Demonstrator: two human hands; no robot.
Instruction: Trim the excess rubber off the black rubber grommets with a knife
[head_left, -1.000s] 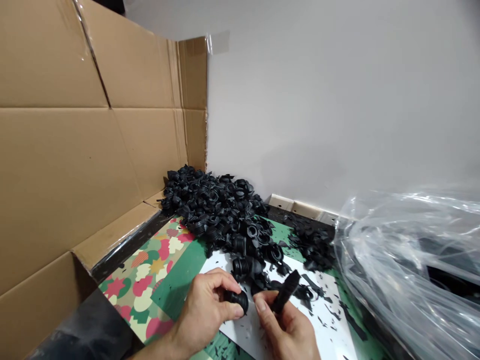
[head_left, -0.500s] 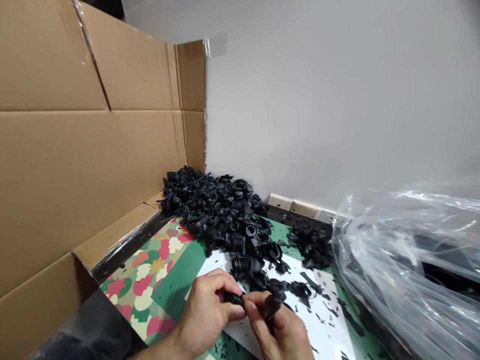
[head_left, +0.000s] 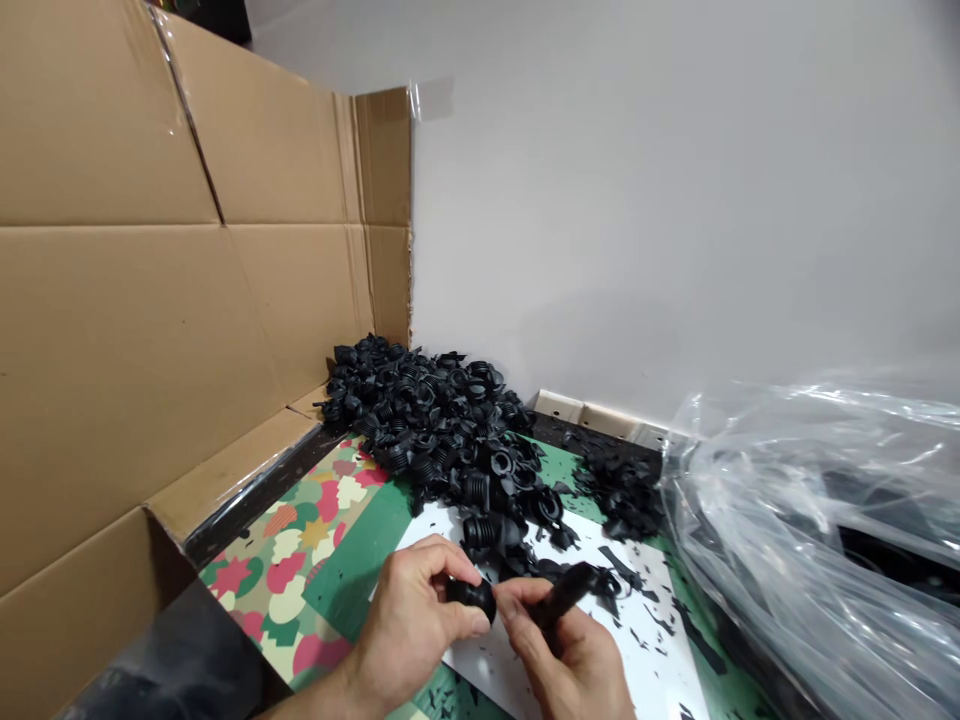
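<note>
Between the thumb and fingers of my left hand (head_left: 415,622) is a small round black rubber part (head_left: 471,598), over the white sheet. My right hand (head_left: 566,645) is closed around a dark, stick-like tool (head_left: 566,592) whose upper end points up and right. Its thumb and index fingertips pinch together just right of the part; anything between them is too small to make out. Just beyond both hands begins a big heap of black ribbed rubber parts (head_left: 435,400), reaching back to the cardboard corner.
Black scraps (head_left: 622,490) form a smaller pile at the right, with bits scattered over the white sheet (head_left: 645,660). A clear plastic bag (head_left: 787,500) bulges on the right. Cardboard (head_left: 187,350) walls the left side, and a grey wall (head_left: 675,200) stands behind.
My right hand has shifted slightly right, away from the black part, and the dark tool has swung to the right. More of the part in my left hand shows.
</note>
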